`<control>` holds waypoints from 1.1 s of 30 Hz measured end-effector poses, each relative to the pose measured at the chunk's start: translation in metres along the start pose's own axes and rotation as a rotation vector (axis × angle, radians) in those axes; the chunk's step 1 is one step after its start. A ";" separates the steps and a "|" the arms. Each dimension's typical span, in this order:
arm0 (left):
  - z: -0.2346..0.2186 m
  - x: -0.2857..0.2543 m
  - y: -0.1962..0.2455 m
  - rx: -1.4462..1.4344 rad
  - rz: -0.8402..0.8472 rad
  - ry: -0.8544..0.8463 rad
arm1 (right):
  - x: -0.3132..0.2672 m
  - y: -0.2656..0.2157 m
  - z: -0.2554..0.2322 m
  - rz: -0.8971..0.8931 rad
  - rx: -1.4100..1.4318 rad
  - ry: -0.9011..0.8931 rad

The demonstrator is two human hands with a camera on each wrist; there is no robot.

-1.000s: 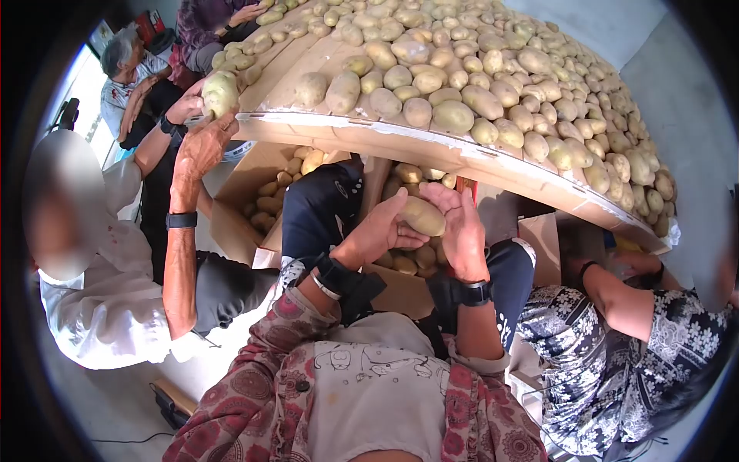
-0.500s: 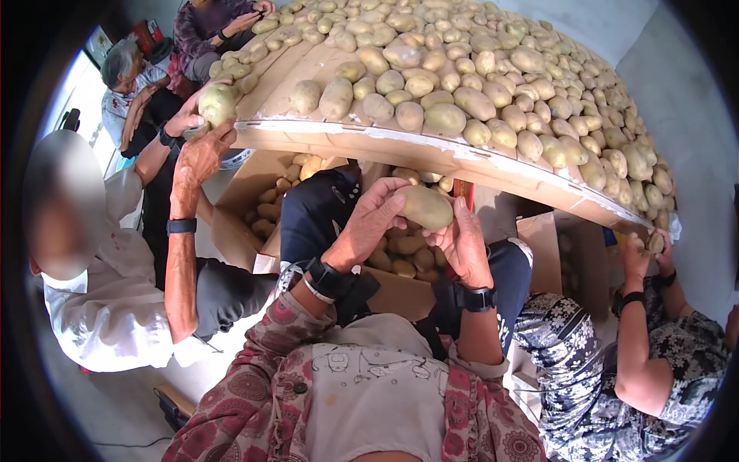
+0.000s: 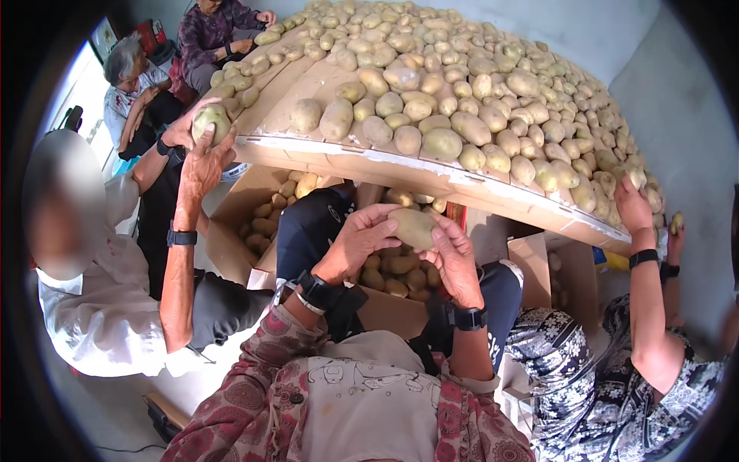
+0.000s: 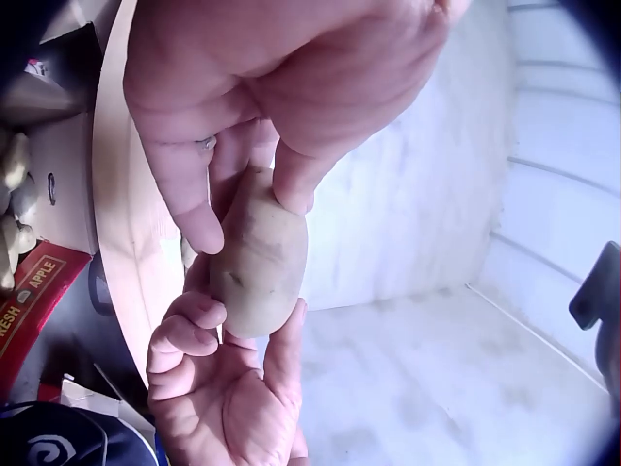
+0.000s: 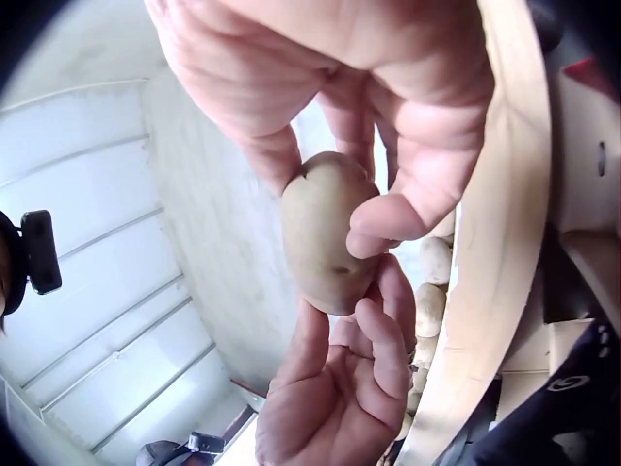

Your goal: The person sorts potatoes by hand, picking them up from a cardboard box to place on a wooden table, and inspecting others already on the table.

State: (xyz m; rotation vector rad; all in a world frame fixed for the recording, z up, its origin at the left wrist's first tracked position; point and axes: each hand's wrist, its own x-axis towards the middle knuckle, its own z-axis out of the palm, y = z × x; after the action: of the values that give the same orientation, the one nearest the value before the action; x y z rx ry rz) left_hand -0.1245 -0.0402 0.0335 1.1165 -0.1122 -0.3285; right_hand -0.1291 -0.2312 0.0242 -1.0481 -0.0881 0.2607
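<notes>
Both hands hold one oval, pale yellow-brown potato [image 3: 414, 229] in front of the chest, above an open box. My left hand [image 3: 356, 245] grips one end, its thumb along the potato's side. The other end is pinched by the fingers and thumb of my right hand [image 3: 457, 266]. In the left wrist view the potato [image 4: 260, 262] lies between the fingertips of both hands, with a small dark mark on its skin. The right wrist view shows the potato [image 5: 325, 233] with the right thumb pressed on its side and the left fingers around its lower end.
Many potatoes [image 3: 469, 127] cover a cardboard-topped table [image 3: 331, 158] ahead. Beneath its edge stand boxes of potatoes, one between my knees [image 3: 392, 312], one at left [image 3: 231, 212]. A person at left holds a potato [image 3: 210, 123]; one at right reaches onto the pile [image 3: 635, 181].
The right hand, open beside the potato a second ago, now pinches its end. The potato rose, then came slightly down, turning between the hands. The person at right has reached up to the table.
</notes>
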 end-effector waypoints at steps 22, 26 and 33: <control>-0.110 -0.005 -0.006 0.880 0.474 0.609 | 0.027 0.019 0.011 0.094 0.047 0.078; -0.154 -0.005 -0.034 0.904 0.483 0.686 | 0.085 -0.036 0.008 -0.100 0.042 0.225; -0.151 -0.006 -0.024 0.766 0.447 0.713 | 0.249 -0.112 -0.014 -0.209 -0.103 0.376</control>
State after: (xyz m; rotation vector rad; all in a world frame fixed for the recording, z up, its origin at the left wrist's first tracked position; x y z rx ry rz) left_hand -0.0970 0.0819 -0.0538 1.8546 0.1635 0.5720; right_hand 0.1331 -0.2323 0.1012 -1.1651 0.1292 -0.1333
